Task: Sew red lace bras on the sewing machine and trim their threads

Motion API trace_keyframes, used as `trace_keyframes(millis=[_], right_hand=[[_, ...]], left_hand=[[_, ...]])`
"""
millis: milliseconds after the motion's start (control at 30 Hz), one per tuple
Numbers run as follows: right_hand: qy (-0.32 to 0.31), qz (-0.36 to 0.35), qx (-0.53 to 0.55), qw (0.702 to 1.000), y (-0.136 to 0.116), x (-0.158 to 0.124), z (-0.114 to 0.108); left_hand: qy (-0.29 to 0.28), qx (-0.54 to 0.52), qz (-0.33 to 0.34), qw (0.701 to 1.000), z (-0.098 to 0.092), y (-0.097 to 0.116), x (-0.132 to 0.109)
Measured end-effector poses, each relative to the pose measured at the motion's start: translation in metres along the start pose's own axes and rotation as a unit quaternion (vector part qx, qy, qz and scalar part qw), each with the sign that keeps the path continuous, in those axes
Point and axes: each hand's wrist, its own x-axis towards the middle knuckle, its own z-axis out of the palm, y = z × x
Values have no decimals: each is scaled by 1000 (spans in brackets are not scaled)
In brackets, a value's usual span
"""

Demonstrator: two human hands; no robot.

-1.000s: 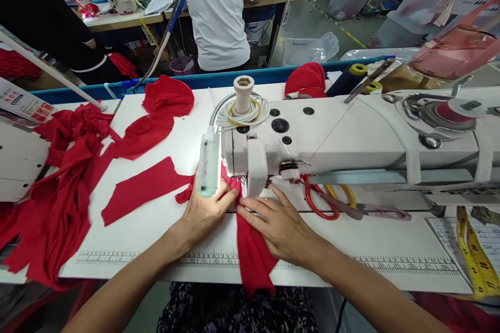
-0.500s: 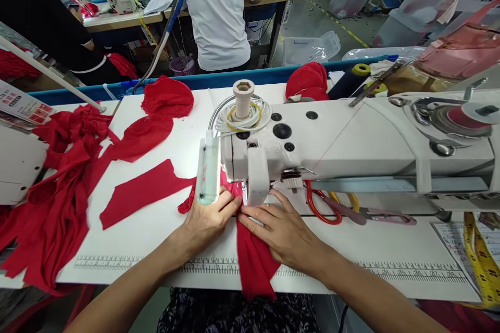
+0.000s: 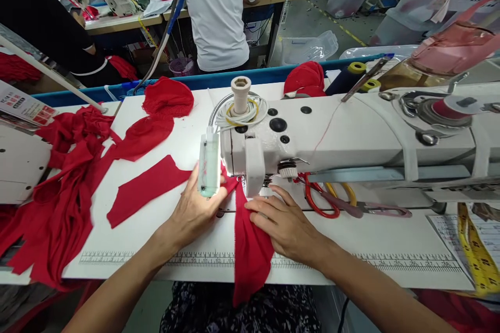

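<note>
While two bare hands work at one sewing machine, a single red fabric strip runs from beneath its needle end down toward six o'clock and hangs over the edge of the white tabletop. Taking that needle end as the dial's centre, the left hand sits at eight o'clock, bent toward the cloth; one lamp hides part of its fingers, so I cannot tell whether it pinches anything. At four o'clock the right hand rests palm down, its fingers loosely spread on the strip's right edge. One cut red panel lies flat at nine o'clock, with one tangled heap of red fabric farther out. Two rounded red bundles show, one between ten and eleven o'clock, the other at one. Two loop handles, one red and one yellow, lie at three o'clock, and one yellow tape measure hangs between three and four. Two yellow-topped thread cones stand tilted at two. Two co-workers are visible: a white shirt at twelve o'clock, a black sleeve at ten.
</note>
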Motion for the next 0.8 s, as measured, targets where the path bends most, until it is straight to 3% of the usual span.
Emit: trace_keyframes(millis=[100, 267, 467, 800], right_hand=[[-26, 16, -8, 1000, -2, 1, 1], [-33, 12, -21, 999, -4, 4, 0], [-32, 0, -8, 999, -4, 5, -1], [-24, 4, -23, 999, 1, 2, 4]], left_hand=[[-22, -5, 7, 1000, 0, -1, -3], [28, -9, 37, 999, 5, -1, 2], [9, 18, 48, 999, 3, 5, 8], [-25, 66, 48, 996, 17, 4, 5]])
